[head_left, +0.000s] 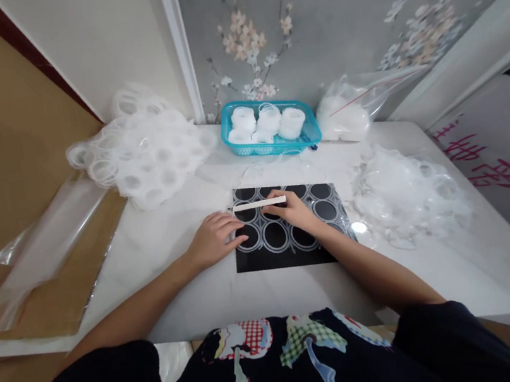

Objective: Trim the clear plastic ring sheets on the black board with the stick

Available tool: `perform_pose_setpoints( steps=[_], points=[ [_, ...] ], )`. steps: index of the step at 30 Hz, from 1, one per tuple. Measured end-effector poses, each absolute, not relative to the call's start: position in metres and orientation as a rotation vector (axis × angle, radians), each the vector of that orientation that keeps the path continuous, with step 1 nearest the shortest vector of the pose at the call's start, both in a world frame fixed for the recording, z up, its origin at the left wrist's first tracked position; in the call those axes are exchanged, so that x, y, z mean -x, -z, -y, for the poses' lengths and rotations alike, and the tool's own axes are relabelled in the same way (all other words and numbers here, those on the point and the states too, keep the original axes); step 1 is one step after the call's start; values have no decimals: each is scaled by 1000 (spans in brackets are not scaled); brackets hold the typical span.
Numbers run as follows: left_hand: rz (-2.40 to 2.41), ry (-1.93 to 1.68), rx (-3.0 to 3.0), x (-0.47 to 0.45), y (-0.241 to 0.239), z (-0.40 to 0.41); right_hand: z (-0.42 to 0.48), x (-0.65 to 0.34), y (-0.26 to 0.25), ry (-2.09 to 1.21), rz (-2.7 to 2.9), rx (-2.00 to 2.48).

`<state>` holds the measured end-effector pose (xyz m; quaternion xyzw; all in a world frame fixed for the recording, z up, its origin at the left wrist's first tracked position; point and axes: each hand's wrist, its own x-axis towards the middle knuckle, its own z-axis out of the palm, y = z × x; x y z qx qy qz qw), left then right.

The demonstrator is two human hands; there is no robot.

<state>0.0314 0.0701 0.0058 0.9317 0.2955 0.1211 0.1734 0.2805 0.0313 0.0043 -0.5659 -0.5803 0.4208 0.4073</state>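
A black mat lies on the white table in front of me, covered by a clear sheet of ring-shaped cutouts. My right hand rests on the mat and pinches one end of a thin white stick, which lies across the upper rings. My left hand lies flat at the mat's left edge, fingers stretched out onto the sheet.
A turquoise basket with stacks of white rings stands at the back. Heaps of clear plastic rings lie at the back left and at the right. A zip bag leans on the wall. Plastic film covers a brown board on the left.
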Motion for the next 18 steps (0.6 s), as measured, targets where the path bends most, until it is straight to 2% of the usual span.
perform_pose_setpoints(
  steps=[4,8,18],
  points=[
    [-967,-408,-2644,-38,-7,-79,-29,-280,-5,-1100,1429,1404],
    [-1050,-308,-2681,-48,-8,-90,-28,-277,-8,-1174,1351,1414],
    [-503,75,-2720,-72,-36,-123,-23,-285,-4,-1131,1597,1419]
  ],
)
